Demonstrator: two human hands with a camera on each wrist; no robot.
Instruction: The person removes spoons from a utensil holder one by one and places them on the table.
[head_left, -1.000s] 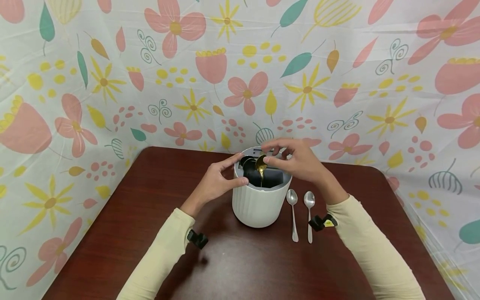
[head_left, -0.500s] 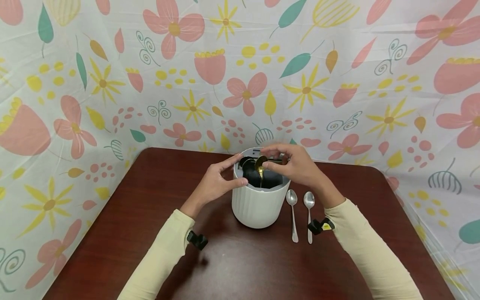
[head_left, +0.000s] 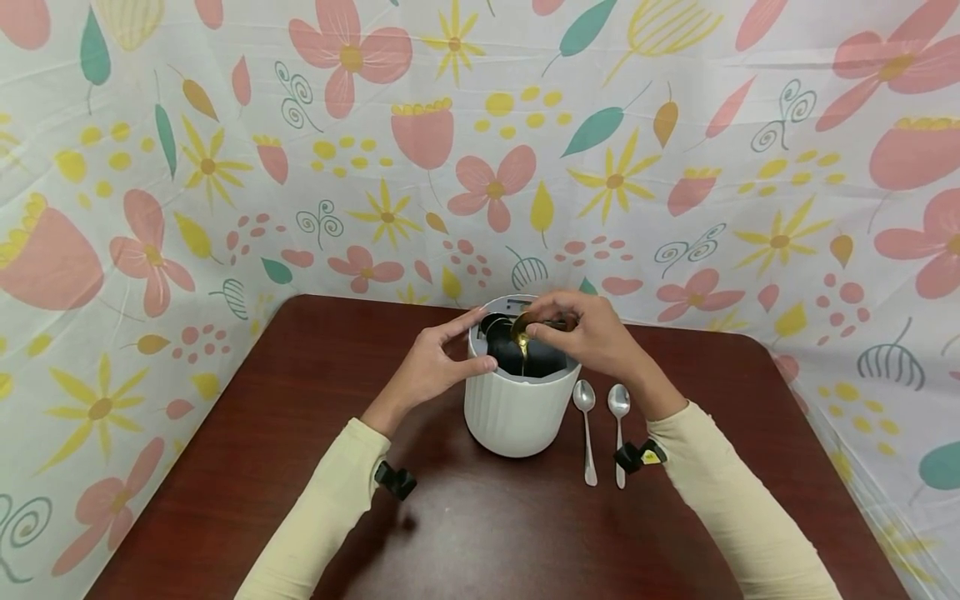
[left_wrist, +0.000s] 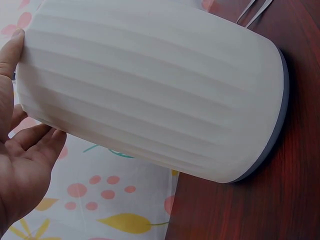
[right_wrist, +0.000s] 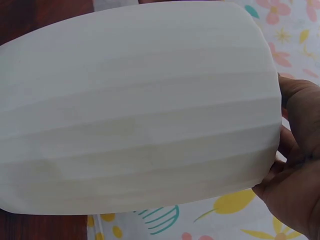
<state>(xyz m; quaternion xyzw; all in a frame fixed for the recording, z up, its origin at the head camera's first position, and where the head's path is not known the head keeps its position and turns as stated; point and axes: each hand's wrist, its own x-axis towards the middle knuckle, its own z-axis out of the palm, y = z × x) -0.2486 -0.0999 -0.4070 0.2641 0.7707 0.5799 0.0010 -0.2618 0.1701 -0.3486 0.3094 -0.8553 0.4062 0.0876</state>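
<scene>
A white ribbed utensil holder [head_left: 513,417] with a dark base stands upright on the table. Black, round-ended utensils [head_left: 495,337] fill part of its mouth. My left hand [head_left: 431,358] grips its left rim, thumb at the front and fingers toward the back. In the left wrist view the fingertips [left_wrist: 57,137] lie along the holder's side. Over the right side of the mouth, my right hand [head_left: 592,329] pinches a shiny gold spoon [head_left: 521,333] between thumb and fingers; its lower end is down inside. The right wrist view shows mostly the holder's wall, hiding the spoon.
Two silver spoons [head_left: 587,425] lie side by side on the brown table [head_left: 480,533], just right of the holder, bowls pointing away. The right forearm passes close over the farther-right one. Behind the table hangs a flower-patterned cloth [head_left: 495,133].
My right hand has moved slightly lower and to the left over the holder's mouth, its fingers drawing in closer around the gold spoon. The left hand stays at the rim.
</scene>
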